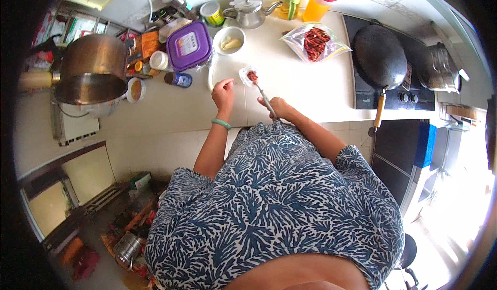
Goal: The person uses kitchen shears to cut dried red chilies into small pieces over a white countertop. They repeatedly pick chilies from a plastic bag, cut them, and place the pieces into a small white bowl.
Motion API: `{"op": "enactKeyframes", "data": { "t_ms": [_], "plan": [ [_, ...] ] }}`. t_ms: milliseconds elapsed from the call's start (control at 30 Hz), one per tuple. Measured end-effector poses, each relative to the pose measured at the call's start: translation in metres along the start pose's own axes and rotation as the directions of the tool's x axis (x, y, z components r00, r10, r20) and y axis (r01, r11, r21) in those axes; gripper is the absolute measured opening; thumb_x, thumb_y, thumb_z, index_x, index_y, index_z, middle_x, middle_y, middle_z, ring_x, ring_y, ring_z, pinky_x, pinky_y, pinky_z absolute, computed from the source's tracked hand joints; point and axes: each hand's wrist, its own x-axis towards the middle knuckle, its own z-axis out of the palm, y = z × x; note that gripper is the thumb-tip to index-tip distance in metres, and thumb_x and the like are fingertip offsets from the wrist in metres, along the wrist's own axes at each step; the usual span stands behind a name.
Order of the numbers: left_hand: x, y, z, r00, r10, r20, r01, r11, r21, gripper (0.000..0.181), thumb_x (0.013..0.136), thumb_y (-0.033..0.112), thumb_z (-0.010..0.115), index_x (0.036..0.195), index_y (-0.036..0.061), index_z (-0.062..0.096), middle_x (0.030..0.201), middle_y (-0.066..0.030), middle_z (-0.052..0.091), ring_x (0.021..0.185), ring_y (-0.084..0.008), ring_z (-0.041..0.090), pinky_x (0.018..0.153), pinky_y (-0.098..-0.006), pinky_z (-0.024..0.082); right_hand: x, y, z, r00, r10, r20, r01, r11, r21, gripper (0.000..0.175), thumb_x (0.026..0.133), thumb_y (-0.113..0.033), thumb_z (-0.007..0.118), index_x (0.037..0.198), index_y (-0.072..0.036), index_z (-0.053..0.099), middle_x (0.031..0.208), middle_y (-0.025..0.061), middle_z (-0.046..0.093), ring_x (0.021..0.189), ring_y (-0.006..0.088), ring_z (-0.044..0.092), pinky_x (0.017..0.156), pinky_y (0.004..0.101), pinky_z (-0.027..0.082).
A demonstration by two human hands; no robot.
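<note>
My right hand [280, 108] is closed around a slim grey metal utensil [267, 100]. Its far end reaches the edge of a small, pale, translucent dish or wrapper [245, 81]. Dark red pieces, resembling dried chilli [252, 75], lie in there at the utensil's tip. To the left, my left hand [223, 94] hovers near the counter with its fingers curled in; whether it pinches anything small is hidden. A green bangle [221, 124] circles that wrist. Farther back, an open clear zip bag [316, 44] holds more red dried chillies.
Behind my hands stand a white bowl [230, 32] with pale yellowish pieces, a purple-lidded box [189, 45], a steel kettle [248, 12] and a red-lidded jug [320, 2]. A wok [378, 57] sits on the hob at right. Leftward are a saucepan [91, 66] and a blue-labelled jar [178, 79].
</note>
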Motion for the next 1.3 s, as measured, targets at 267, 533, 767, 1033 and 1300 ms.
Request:
{"op": "enactKeyframes", "data": {
  "t_ms": [267, 533, 767, 1033, 1300],
  "plan": [
    [0.036, 0.193, 0.036, 0.781, 0.605, 0.155, -0.483, 0.743, -0.464, 0.016, 0.076, -0.002, 0.058, 0.091, 0.0009, 0.064, 0.087, -0.0138, 0.064, 0.076, -0.0261, 0.062, 0.065, -0.0313, 0.052, 0.006, 0.004, 0.014, 0.998, 0.061, -0.01, -0.06, 0.994, 0.094, 0.093, 0.075, -0.08, 0.03, 0.052, 0.006, 0.057, 0.05, 0.0131, 0.057, 0.054, 0.0268, 0.063, 0.061, 0.0389, 0.049],
    [0.088, 0.222, 0.161, 0.411, 0.642, 0.647, -0.845, 0.535, 0.006, 0.021, 0.08, 0.01, 0.047, 0.08, -0.002, 0.063, 0.088, -0.0207, 0.062, 0.08, -0.0335, 0.062, 0.07, -0.0412, 0.05, 0.011, -0.012, 0.024, 0.997, 0.059, 0.039, -0.056, 0.995, -0.078, 0.062, 0.087, -0.063, 0.031, 0.107, -0.011, 0.059, 0.052, 0.0144, 0.056, 0.053, 0.0259, 0.062, 0.056, 0.0397, 0.047],
    [0.112, 0.203, 0.208, 0.508, 0.62, 0.598, -0.791, 0.611, 0.037, 0.026, 0.082, 0.018, 0.043, 0.079, 0.0018, 0.064, 0.088, -0.0214, 0.062, 0.085, -0.034, 0.061, 0.076, -0.0433, 0.047, 0.017, 0.007, 0.047, 0.99, -0.113, -0.079, 0.102, 0.985, -0.136, 0.078, 0.087, -0.066, 0.025, 0.081, 0.003, 0.06, 0.054, 0.0201, 0.054, 0.06, 0.035, 0.06, 0.059, 0.0426, 0.046],
    [0.116, 0.188, 0.212, 0.55, 0.605, 0.576, -0.753, 0.657, 0.03, 0.031, 0.087, 0.023, 0.04, 0.085, -0.0013, 0.059, 0.089, -0.0217, 0.061, 0.085, -0.0376, 0.058, 0.075, -0.0446, 0.045, 0.003, 0.002, 0.046, 0.973, -0.191, -0.133, 0.174, 0.976, -0.128, 0.076, 0.088, -0.064, 0.024, 0.085, 0.004, 0.059, 0.055, 0.0221, 0.052, 0.062, 0.0355, 0.06, 0.059, 0.0437, 0.045],
    [0.121, 0.194, 0.189, 0.491, 0.674, 0.552, -0.738, 0.658, -0.147, 0.017, 0.081, 0.02, 0.054, 0.083, 0.0046, 0.061, 0.083, -0.0175, 0.062, 0.08, -0.0337, 0.06, 0.069, -0.0429, 0.046, 0.005, -0.006, 0.044, 0.972, -0.181, -0.149, 0.164, 0.979, -0.12, 0.079, 0.087, -0.065, 0.027, 0.076, 0.006, 0.059, 0.057, 0.0238, 0.052, 0.063, 0.0387, 0.058, 0.06, 0.0451, 0.043]
  ]
}}
